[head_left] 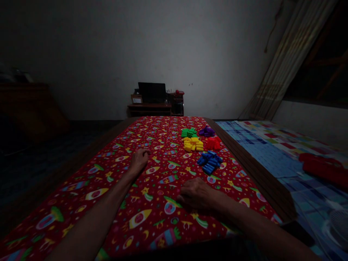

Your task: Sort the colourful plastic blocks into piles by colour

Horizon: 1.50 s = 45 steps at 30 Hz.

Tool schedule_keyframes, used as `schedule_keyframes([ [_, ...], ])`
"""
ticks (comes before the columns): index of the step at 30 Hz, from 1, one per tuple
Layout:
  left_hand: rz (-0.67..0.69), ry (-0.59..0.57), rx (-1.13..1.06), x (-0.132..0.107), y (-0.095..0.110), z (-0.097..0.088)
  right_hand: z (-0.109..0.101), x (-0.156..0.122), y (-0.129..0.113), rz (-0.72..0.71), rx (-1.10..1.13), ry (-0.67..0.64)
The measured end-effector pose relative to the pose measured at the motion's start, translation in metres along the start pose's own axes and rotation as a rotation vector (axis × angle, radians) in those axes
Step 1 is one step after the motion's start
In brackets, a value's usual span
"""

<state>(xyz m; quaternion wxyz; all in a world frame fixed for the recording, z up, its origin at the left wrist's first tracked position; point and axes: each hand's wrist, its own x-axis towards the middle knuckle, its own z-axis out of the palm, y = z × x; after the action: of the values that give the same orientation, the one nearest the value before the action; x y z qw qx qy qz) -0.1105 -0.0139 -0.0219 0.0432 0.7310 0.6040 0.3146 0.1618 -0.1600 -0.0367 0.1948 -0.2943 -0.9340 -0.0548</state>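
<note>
The left hand and the right hand rest palm down on a red rocket-print cloth covering the worktop. Both hands are empty, with fingers loosely curled and gripping nothing. Five separate piles of plastic blocks lie on the cloth beyond the hands, toward its right edge. Green blocks and purple blocks form the far row, yellow blocks and red blocks the middle row, and blue blocks the near position (the dim light hides individual purple pieces). The blue blocks lie nearest the right hand, without touching it. The yellow blocks lie well apart from the left hand. A red fabric item lies on a checked bedsheet beside the worktop.
</note>
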Motion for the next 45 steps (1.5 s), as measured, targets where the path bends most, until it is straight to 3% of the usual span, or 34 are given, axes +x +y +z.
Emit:
schedule_keyframes([
  [9,0.099,-0.018,0.067,-0.003,-0.003,0.006,-0.006,0.001,-0.002,0.036,-0.028,-0.024],
  [29,0.081,-0.034,0.083,-0.004,-0.001,0.004,-0.006,0.001,-0.003,0.049,-0.031,-0.051],
  [45,0.131,0.032,0.050,0.001,-0.014,0.014,-0.001,0.000,-0.001,0.053,-0.005,-0.030],
])
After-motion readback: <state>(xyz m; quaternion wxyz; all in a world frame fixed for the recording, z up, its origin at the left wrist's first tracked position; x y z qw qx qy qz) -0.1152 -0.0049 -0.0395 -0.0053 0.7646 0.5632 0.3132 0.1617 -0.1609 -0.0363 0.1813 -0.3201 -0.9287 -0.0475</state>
